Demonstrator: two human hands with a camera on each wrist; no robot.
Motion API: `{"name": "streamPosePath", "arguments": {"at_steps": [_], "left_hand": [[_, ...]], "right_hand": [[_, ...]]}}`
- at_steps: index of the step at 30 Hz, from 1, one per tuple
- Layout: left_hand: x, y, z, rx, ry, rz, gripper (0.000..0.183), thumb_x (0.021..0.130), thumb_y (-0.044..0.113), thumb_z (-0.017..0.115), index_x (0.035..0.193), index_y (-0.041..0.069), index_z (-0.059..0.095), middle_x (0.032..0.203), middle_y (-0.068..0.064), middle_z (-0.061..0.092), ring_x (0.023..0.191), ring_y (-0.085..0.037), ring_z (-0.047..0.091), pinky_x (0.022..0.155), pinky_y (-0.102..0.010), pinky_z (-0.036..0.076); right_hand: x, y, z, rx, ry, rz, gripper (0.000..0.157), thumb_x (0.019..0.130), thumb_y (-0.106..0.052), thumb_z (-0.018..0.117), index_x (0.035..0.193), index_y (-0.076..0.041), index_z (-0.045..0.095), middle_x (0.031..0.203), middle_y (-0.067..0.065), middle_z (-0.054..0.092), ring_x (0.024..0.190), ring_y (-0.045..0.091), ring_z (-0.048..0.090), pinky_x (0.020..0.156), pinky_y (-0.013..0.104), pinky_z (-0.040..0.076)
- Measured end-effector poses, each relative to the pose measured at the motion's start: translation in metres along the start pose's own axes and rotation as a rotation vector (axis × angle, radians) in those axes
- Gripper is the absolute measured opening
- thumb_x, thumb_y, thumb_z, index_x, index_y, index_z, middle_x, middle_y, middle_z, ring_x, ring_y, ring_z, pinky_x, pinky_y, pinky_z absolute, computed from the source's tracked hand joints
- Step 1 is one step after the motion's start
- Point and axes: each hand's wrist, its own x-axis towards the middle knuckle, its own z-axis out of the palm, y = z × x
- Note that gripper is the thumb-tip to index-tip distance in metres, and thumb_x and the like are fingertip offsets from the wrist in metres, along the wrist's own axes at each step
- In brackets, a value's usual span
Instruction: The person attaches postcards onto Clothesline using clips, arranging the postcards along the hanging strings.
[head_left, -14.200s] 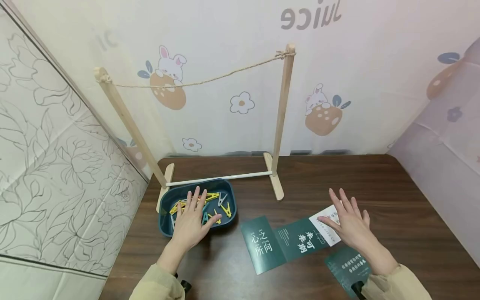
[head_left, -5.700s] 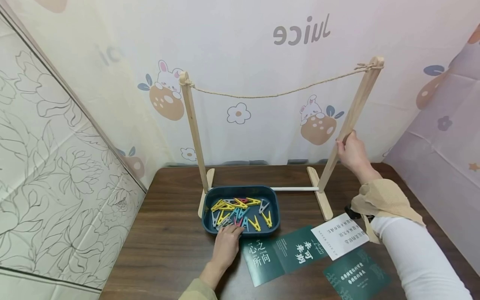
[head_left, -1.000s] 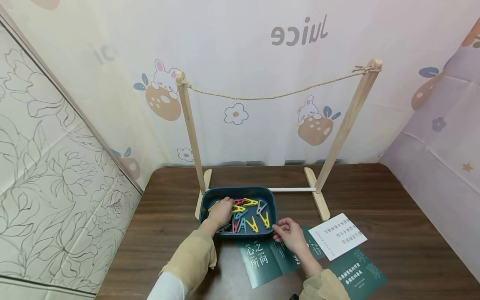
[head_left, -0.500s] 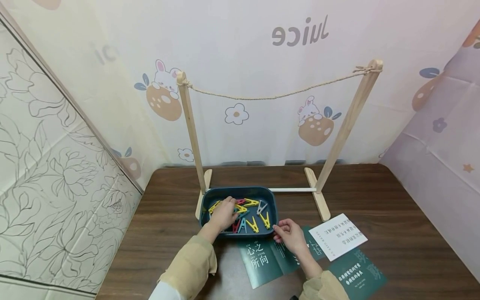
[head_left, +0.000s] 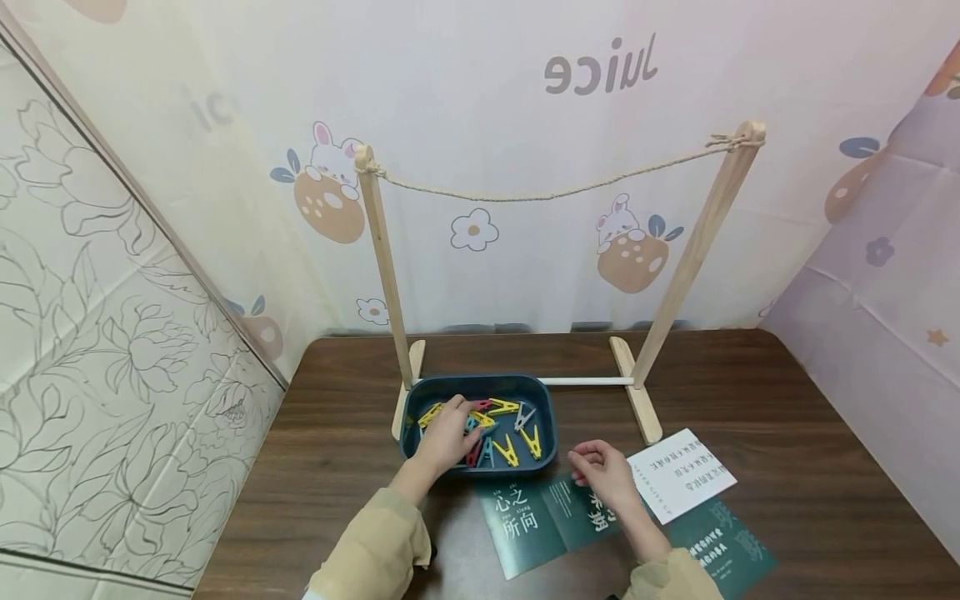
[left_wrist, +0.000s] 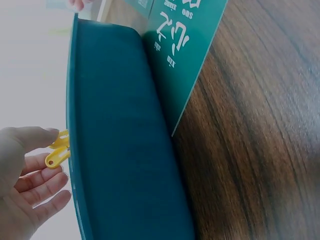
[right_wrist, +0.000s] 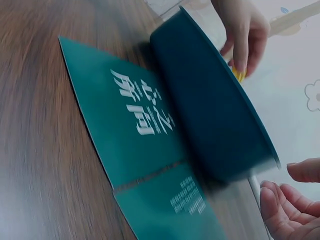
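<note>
My left hand (head_left: 444, 435) is over the dark blue plastic bin (head_left: 542, 457), which holds several clothespins in yellow, red, teal and grey. Between its thumb and index finger it pinches the handle end of a yellow clothespin (left_wrist: 59, 157); the bin's wall hides the other end in the left wrist view. The same clothespin (right_wrist: 238, 74) shows in the right wrist view. Just right of the bin's front corner, my right hand (head_left: 607, 479) hovers over the cards, its fingers loosely bent and holding nothing.
Behind the bin stands a wooden frame (head_left: 693, 258) with a slack twine line (head_left: 551, 197) between its posts and a white bar (head_left: 585, 381) low down. A green folded card (head_left: 522, 533), a white card (head_left: 684, 473) and another green card (head_left: 738, 554) lie in front.
The frame and bin now sit farther right than at first; the right hand gripped the right post earlier. Lately the right hand has left the bin's rim, and the left has shifted slightly within the bin.
</note>
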Motion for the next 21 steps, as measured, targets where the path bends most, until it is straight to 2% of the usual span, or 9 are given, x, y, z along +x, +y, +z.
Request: {"name": "streamPosePath", "arguments": {"at_steps": [4,8,15,21], "left_hand": [[-0.005,0.004,-0.005,-0.028,0.002,-0.011,0.038,0.082,0.025,0.064,0.11,0.0,0.057,0.097,-0.006,0.051,0.082,-0.015,0.052,0.077,-0.032,0.047],[-0.01,0.011,-0.01,-0.046,-0.003,-0.021,0.038,0.083,0.027,0.063,0.111,0.001,0.057,0.1,-0.006,0.051,0.086,-0.016,0.051,0.08,-0.033,0.046],[-0.016,0.02,-0.017,-0.075,0.041,0.016,0.034,0.083,0.025,0.063,0.108,0.003,0.059,0.1,-0.005,0.052,0.083,-0.013,0.05,0.077,-0.03,0.046],[-0.021,0.027,-0.023,-0.085,0.042,0.02,0.034,0.084,0.027,0.061,0.108,0.004,0.059,0.102,-0.004,0.052,0.085,-0.013,0.049,0.08,-0.03,0.046]], "right_hand": [[0.0,0.004,-0.013,-0.037,0.019,-0.009,0.02,0.084,-0.005,0.059,0.095,0.009,0.054,0.077,0.017,0.06,0.066,0.026,0.061,0.057,0.03,0.051],[-0.002,0.008,-0.027,-0.101,0.037,-0.025,0.021,0.084,-0.006,0.06,0.097,0.01,0.055,0.079,0.014,0.06,0.068,0.025,0.061,0.058,0.029,0.051],[-0.004,0.016,-0.056,-0.277,0.096,-0.061,0.024,0.083,-0.012,0.061,0.097,0.009,0.058,0.079,0.011,0.061,0.064,0.01,0.056,0.056,0.022,0.046],[-0.004,0.024,-0.081,-0.409,0.142,-0.09,0.029,0.079,-0.013,0.064,0.095,0.01,0.058,0.078,0.014,0.062,0.065,0.015,0.057,0.057,0.024,0.043]]}}
